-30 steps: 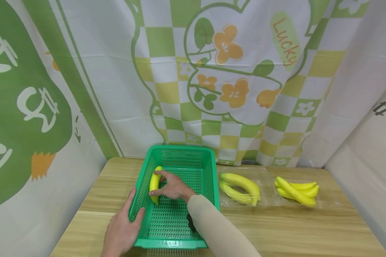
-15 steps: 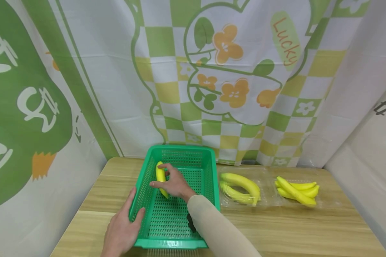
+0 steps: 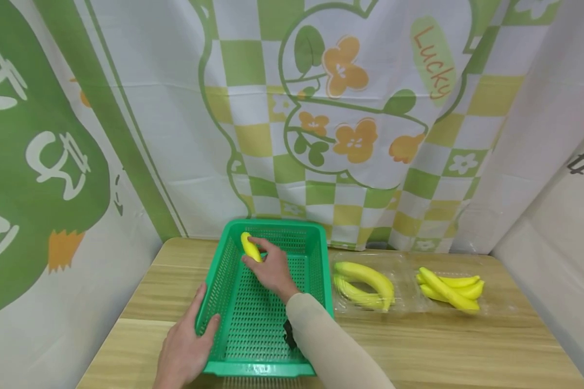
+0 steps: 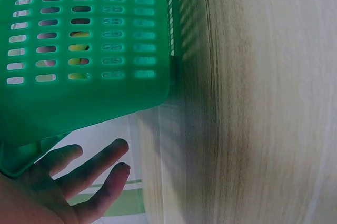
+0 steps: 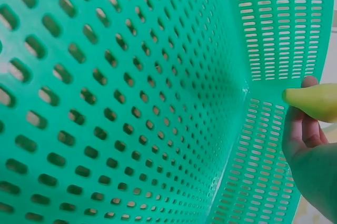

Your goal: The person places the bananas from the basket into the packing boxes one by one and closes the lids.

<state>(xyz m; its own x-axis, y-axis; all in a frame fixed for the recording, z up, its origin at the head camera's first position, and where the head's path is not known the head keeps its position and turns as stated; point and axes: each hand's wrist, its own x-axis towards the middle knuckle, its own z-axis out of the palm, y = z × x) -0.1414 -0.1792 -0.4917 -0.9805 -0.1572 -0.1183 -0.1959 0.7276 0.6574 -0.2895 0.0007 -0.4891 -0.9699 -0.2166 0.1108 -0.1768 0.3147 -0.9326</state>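
In the head view a green perforated basket (image 3: 260, 369) stands on the wooden table. My right hand (image 3: 274, 271) is over its far left part, pinching a small yellow banana (image 3: 250, 247) between thumb and fingers. The right wrist view shows this banana (image 5: 316, 101) raised above the basket floor, its tip pointing left. My left hand (image 3: 185, 343) holds the basket's left side, thumb over the rim and fingers outside. From the left wrist, those fingers (image 4: 105, 163) appear spread beneath the rim, and yellow shows through the wall slots.
Right of the basket, larger bananas (image 3: 370, 278) lie in a clear plastic tray (image 3: 405, 265). Several smaller bananas (image 3: 450, 289) are piled at its right end. A patterned curtain (image 3: 350, 205) hangs along the table's back edge.
My right hand has lifted the banana off the left side of the basket and moved it toward the far left corner, tilting it. My left hand has stayed put.
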